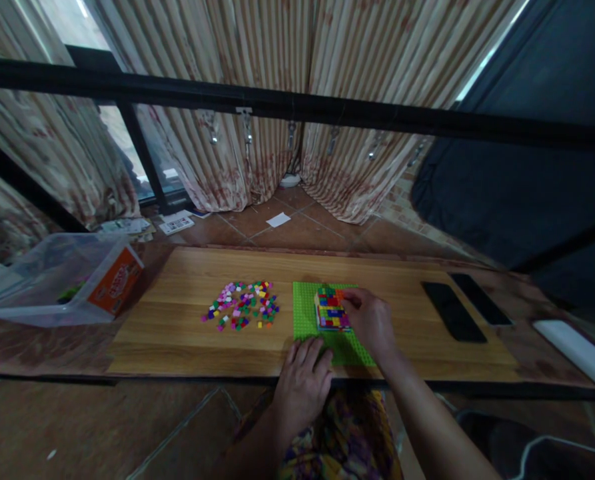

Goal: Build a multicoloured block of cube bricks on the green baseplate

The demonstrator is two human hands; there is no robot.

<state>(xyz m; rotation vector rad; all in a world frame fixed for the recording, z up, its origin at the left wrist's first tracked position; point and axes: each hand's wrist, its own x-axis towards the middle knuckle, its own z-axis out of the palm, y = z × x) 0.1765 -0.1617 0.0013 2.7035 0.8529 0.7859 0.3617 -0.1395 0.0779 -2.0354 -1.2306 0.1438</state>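
Note:
A green studded baseplate (304, 300) lies on the wooden board, and a block built of many-coloured toy bricks (331, 312) stands on it. My right hand (372, 320) is at the right side of this block, thumb and fingers pinched together at its upper right; whatever the fingertips may hold is too small to make out. My left hand (304, 373) rests with fingers spread at the near left edge of the baseplate. To the left, a loose scatter of small coloured bricks (242, 305) covers part of the board.
The wooden board (177, 347) carries two dark phone-like slabs (454, 311) on the right. A white oblong object (577, 350) lies beyond them. At far left sits a clear plastic box (92, 260) with an orange label. A dark metal rail (277, 103) crosses in front of the curtains.

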